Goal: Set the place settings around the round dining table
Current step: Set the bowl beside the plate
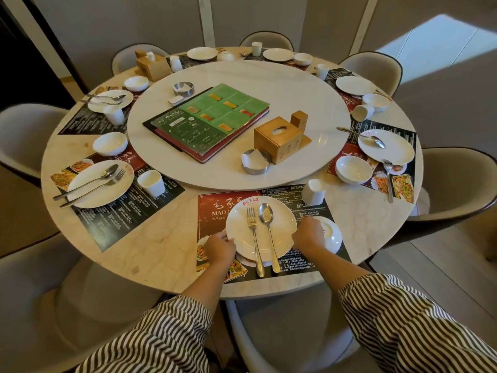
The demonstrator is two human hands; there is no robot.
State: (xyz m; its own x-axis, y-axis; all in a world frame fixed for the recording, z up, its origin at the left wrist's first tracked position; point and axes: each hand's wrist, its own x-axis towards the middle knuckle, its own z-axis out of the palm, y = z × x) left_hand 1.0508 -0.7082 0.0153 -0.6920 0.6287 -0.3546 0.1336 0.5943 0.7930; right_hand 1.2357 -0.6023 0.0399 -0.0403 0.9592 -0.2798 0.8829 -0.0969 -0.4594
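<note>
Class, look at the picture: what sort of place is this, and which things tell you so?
Probably a restaurant dining room: a drinks menu lies on the turntable, printed paper placemats advertise dishes, and matching plates mark many seats.

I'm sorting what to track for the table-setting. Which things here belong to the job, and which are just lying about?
Belong to the job:
left hand and right hand, both holding the plate
fork
spoon
bowl
cup
placemat

Just lying about:
menu
tissue box
two ashtrays
</note>
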